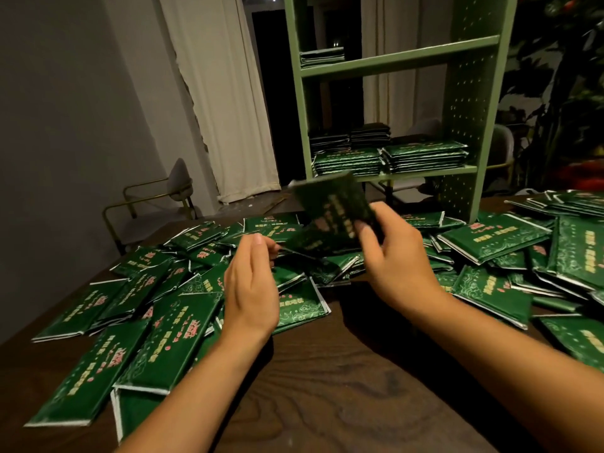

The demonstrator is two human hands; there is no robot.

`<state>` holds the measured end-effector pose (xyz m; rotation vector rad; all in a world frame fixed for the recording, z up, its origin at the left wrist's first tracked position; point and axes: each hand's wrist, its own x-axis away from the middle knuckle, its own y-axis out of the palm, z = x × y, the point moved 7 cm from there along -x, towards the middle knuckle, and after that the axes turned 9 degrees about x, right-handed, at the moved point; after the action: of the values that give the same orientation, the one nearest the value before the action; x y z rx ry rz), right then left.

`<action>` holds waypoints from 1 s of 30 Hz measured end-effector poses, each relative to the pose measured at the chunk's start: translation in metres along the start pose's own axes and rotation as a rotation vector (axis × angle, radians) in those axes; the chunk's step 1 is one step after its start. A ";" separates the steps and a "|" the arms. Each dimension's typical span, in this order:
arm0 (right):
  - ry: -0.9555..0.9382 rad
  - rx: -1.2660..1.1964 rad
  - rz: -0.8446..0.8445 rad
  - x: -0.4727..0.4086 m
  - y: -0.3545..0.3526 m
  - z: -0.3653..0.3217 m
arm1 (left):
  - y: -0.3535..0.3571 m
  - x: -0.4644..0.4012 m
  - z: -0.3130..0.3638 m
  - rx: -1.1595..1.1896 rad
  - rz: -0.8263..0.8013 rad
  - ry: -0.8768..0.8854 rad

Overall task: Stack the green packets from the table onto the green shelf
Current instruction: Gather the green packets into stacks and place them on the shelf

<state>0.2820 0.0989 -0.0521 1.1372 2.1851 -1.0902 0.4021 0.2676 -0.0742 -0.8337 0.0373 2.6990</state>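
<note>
Several green packets (157,325) with pink and gold print lie scattered across the dark wooden table (327,380). My right hand (395,256) grips one blurred green packet (333,207) raised above the pile, tilted toward the green shelf (398,58). My left hand (253,279) is beside it, fingers fairly straight, fingertips at the edge of another packet (294,253) just under the raised one; whether it pinches it I cannot tell. Stacks of packets (425,155) sit on the shelf's lowest board, and a small stack (322,56) is on a higher board.
More packets (568,256) cover the table's right side. A chair with a brass frame (147,204) stands behind the table at left. Curtains (228,93) hang behind. The shelf's perforated right side panel (470,109) stands on the table. Dark foliage fills the far right.
</note>
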 end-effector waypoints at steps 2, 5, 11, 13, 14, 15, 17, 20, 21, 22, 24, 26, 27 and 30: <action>0.224 -0.135 -0.035 -0.006 -0.005 0.018 | 0.006 0.001 0.000 -0.050 -0.043 -0.045; 0.469 -0.359 -0.070 0.004 -0.014 0.046 | 0.023 0.003 0.009 -0.061 -0.159 -0.141; 0.647 -0.645 -0.061 0.029 -0.024 0.060 | 0.072 0.000 -0.006 -0.027 -0.354 -0.407; 0.609 -0.566 -0.062 0.029 -0.031 0.064 | 0.076 0.001 -0.013 0.112 -0.268 -0.412; 0.550 -0.439 -0.080 0.028 -0.035 0.064 | 0.075 0.003 -0.016 0.215 -0.215 -0.435; 0.482 -0.308 -0.101 0.026 -0.040 0.062 | 0.075 0.005 -0.019 0.318 -0.171 -0.467; 0.371 -0.137 -0.154 0.023 -0.040 0.056 | 0.070 0.005 -0.022 0.444 -0.119 -0.499; 0.291 -0.139 -0.233 0.022 -0.034 0.047 | 0.059 0.005 -0.020 0.550 -0.069 -0.509; 0.261 -0.147 -0.253 0.023 -0.034 0.041 | 0.057 0.005 -0.018 0.585 -0.063 -0.519; 0.239 -0.152 -0.264 0.023 -0.032 0.037 | 0.056 0.006 -0.016 0.610 -0.063 -0.529; 0.221 -0.190 -0.308 0.026 -0.028 0.031 | 0.056 0.008 -0.015 0.611 -0.074 -0.545; 0.220 -0.200 -0.387 0.031 -0.022 0.026 | 0.059 0.010 -0.016 0.583 -0.096 -0.571; 0.224 -0.162 -0.432 0.034 -0.019 0.025 | 0.060 0.012 -0.016 0.558 -0.105 -0.576; 0.268 -0.135 -0.554 0.044 -0.013 0.022 | 0.065 0.019 -0.016 0.563 -0.119 -0.600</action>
<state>0.2473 0.0973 -0.0887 0.6583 2.8415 -1.0165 0.3760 0.2094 -0.1027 0.1365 0.5548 2.5046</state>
